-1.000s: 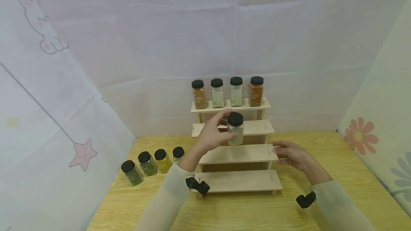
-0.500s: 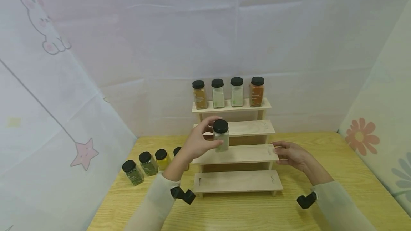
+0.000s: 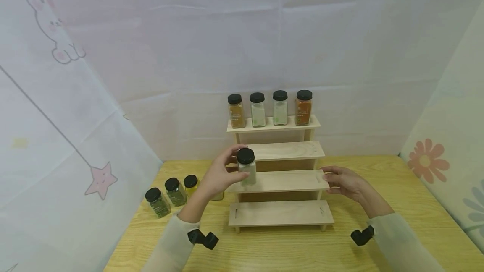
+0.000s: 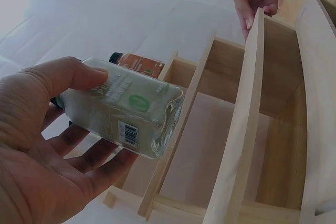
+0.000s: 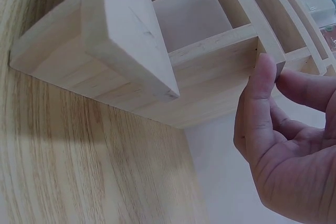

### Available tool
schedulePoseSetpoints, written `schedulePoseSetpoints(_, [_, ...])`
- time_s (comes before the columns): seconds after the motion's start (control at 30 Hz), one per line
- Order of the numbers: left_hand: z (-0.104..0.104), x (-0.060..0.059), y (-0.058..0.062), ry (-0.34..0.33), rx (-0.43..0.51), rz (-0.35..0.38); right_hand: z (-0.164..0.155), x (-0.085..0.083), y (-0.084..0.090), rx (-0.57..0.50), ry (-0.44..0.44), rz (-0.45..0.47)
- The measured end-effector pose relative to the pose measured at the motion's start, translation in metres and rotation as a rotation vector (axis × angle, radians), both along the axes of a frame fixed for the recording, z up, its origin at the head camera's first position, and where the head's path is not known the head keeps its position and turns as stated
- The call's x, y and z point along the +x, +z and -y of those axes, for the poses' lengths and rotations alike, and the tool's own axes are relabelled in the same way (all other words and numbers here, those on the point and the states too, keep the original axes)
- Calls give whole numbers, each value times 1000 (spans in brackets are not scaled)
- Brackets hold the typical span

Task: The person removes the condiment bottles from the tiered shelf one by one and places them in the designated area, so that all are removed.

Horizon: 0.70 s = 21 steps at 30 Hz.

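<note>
In the head view my left hand (image 3: pixel 219 175) grips a square glass spice jar (image 3: pixel 247 174) with a black lid, thumb on the near side and fingers behind. The jar is upright and overlaps the left part of the second shelf up of a four-tier wooden rack (image 3: pixel 281 213). Pale contents, a green mark and a barcode show on this jar (image 4: pixel 126 106) in the left wrist view. My right hand (image 3: pixel 345 184) pinches the right end of that same shelf. The right wrist view has thumb and fingers of this hand (image 5: pixel 296 135) at the shelf's corner.
On the top shelf stand an orange-brown jar (image 3: pixel 237 116), two pale jars (image 3: pixel 258 114) (image 3: pixel 280 112) and a red-orange jar (image 3: pixel 303 112). Left of the rack, several jars stand on the wooden table (image 3: pixel 272 251), including a green one (image 3: pixel 160 207); my left forearm partly covers some. A printed cloth hangs behind.
My left hand has carried the jar left and down, from the middle of the rack to the left part of the second shelf up. My right hand keeps its place on the shelf end.
</note>
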<state>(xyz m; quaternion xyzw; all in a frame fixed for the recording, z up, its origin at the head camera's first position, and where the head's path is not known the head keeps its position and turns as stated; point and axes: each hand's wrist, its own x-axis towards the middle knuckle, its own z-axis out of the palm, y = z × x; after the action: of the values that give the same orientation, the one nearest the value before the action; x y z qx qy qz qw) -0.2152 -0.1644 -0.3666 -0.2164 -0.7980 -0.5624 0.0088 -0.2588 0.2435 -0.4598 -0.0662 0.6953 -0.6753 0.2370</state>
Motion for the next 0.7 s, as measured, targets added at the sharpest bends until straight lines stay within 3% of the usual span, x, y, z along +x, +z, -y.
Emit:
schedulePoseSetpoints(0.4, [21,9,-7,36,-23,33,-1,-1,0,1,0,-4])
schedulePoseSetpoints(0.7, [39,17,-20,48,-12,47,-2,-1,-2,-7,8,3])
